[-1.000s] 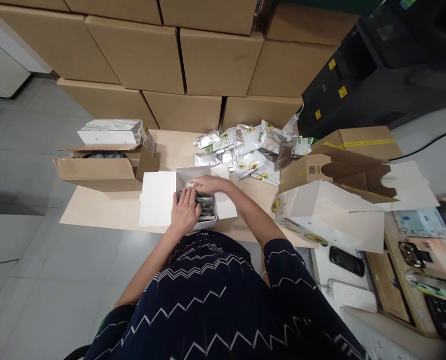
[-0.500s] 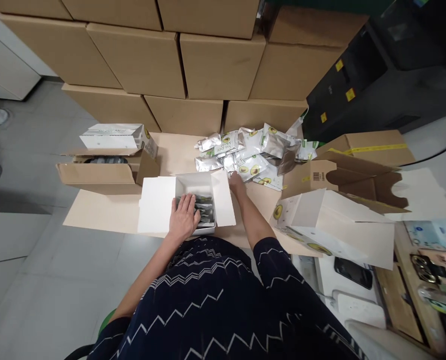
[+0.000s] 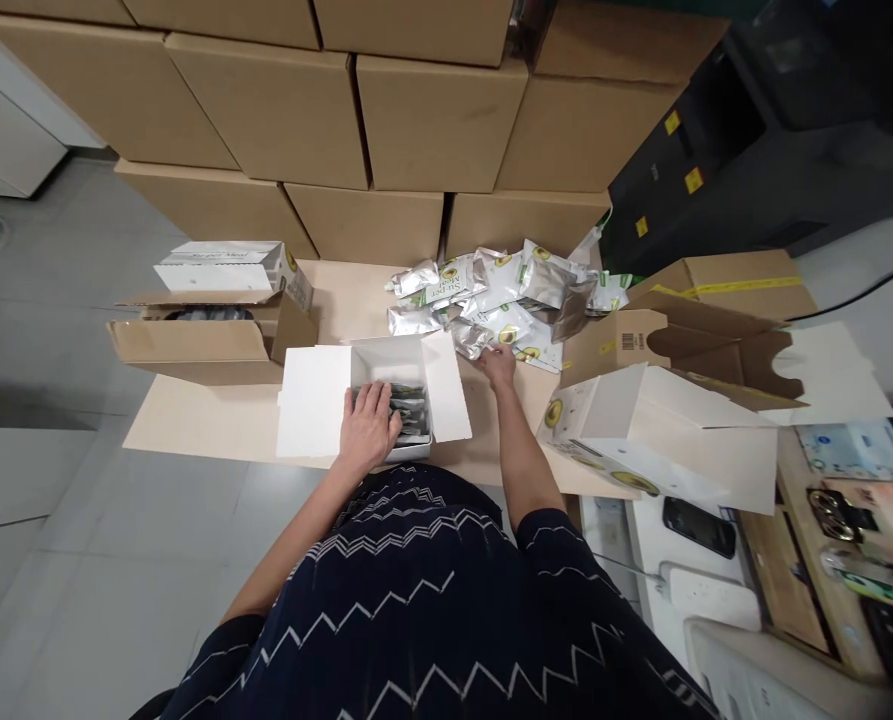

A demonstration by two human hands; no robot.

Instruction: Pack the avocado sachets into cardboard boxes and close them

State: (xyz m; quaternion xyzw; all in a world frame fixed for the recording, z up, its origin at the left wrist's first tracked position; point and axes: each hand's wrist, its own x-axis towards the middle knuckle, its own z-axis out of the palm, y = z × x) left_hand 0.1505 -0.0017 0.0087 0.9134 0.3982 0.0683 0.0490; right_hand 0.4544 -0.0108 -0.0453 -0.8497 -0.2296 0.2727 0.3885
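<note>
An open white carton (image 3: 315,400) stands at the table's front edge, its flaps folded out. Inside it, several flat pouches (image 3: 408,408) stand in a row. My left hand (image 3: 369,420) lies over the carton's left part with fingers stretched out against the pouches; its fingertips are partly hidden. To the right of the carton, my right hand (image 3: 498,366) pinches the edge of a silver pouch (image 3: 468,337) at the front of a loose heap. White-and-silver avocado-print pouches (image 3: 502,285) make up this heap.
Brown cartons (image 3: 438,120) are stacked behind the table. At left sit an open brown box (image 3: 191,345) and a white printed box (image 3: 217,268). On the right are an open avocado-print box (image 3: 663,440), another brown box (image 3: 723,360), a black machine (image 3: 716,190) and a phone (image 3: 699,527).
My right hand has moved right and slightly toward me, with a silver pouch turned at the heap's front edge. My left hand stays in the carton. The view has shifted slightly.
</note>
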